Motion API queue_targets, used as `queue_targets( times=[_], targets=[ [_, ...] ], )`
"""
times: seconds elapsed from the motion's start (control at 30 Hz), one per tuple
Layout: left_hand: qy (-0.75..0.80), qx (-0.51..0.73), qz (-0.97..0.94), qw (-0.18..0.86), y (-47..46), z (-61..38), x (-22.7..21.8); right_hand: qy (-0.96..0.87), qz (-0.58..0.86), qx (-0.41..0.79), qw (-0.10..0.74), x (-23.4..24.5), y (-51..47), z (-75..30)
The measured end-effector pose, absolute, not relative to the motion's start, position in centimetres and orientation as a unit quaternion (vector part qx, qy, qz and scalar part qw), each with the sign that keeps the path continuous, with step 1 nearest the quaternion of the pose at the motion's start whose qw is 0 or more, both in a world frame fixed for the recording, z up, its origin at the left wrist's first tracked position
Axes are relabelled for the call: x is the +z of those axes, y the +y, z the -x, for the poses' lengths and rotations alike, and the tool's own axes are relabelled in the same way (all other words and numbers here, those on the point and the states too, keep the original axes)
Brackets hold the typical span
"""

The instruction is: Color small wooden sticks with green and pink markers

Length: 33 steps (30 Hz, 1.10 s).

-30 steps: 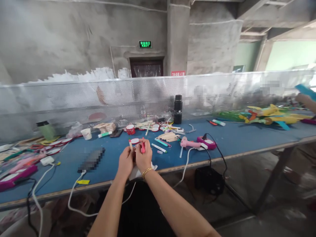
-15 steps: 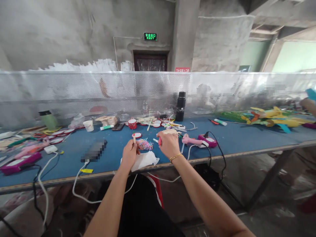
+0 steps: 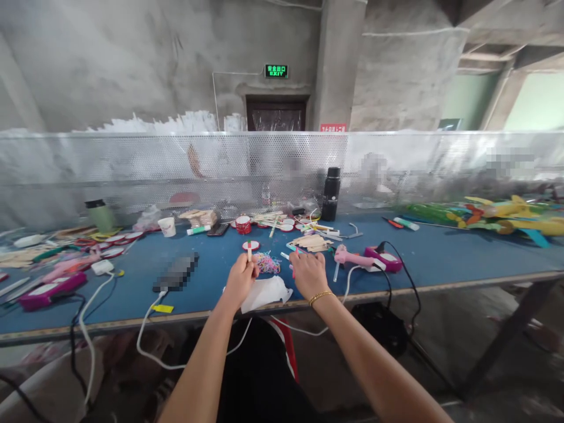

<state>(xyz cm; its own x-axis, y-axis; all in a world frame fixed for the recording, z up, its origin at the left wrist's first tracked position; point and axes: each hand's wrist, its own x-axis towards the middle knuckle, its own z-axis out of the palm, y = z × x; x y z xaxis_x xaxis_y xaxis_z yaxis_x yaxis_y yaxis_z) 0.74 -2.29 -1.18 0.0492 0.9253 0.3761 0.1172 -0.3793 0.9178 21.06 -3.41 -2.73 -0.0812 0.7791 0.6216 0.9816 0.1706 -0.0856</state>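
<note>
My left hand [image 3: 241, 277] is closed around a flat wooden craft stick [image 3: 249, 252], held upright with a green and red patch near its top. To its right, my right hand [image 3: 309, 273] grips a slim pink-red object [image 3: 294, 270], mostly covered by the fingers, so its kind is unclear. Between the hands lies a heap of small multicoloured rubber bands [image 3: 267, 263]. A crumpled white tissue [image 3: 267, 294] rests at the table's front edge. Just beyond my right hand are loose craft sticks [image 3: 314, 242], and a white-topped red disc [image 3: 251, 245] sits behind my left hand.
On the blue table [image 3: 211, 249], a pink glue gun [image 3: 352, 257] lies by a purple base [image 3: 384, 258] with trailing cords. A black bottle [image 3: 331, 195], paper cup [image 3: 167, 227] and red tape roll [image 3: 242, 224] stand farther back. Yellow toy parts [image 3: 511, 208] lie right.
The view has shifted, so the scene sits farther right. My right hand has drawn back and turned, uncovering the craft sticks behind it. My left hand still holds its stick upright.
</note>
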Motion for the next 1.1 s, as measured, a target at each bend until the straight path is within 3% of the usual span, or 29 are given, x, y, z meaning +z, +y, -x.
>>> queue_targets(
  times=[0.17, 0.3, 0.67, 0.87, 1.0, 1.1],
  targets=[
    [0.387, 0.566, -0.590, 0.426, -2.7, -0.7, -1.2, -0.718, 0.550, -0.095, 0.417, -1.7, -4.6, -19.3],
    [0.380, 0.592, -0.586, 0.402, -3.0, -0.6, -1.2, -0.740, 0.465, -0.049, 0.484, -1.3, -5.7, -17.5],
    [0.406, 0.582, -0.589, 0.387, -2.9, -0.6, -1.0, -0.750, 0.418, -0.090, 0.505, -1.1, -5.8, -16.0],
    [0.364, 0.626, -0.518, 0.456, -2.8, -0.3, -1.1, -0.656, 0.324, 0.068, 0.679, -1.6, -7.8, -16.6],
    [0.344, 0.640, -0.495, 0.477, -2.8, -0.3, -1.0, -0.570, 0.329, 0.214, 0.722, -2.3, -8.3, -16.2],
    [0.345, 0.637, -0.497, 0.478, -2.9, -0.2, -1.0, -0.539, 0.325, 0.258, 0.733, -2.7, -7.8, -15.8]
  ],
)
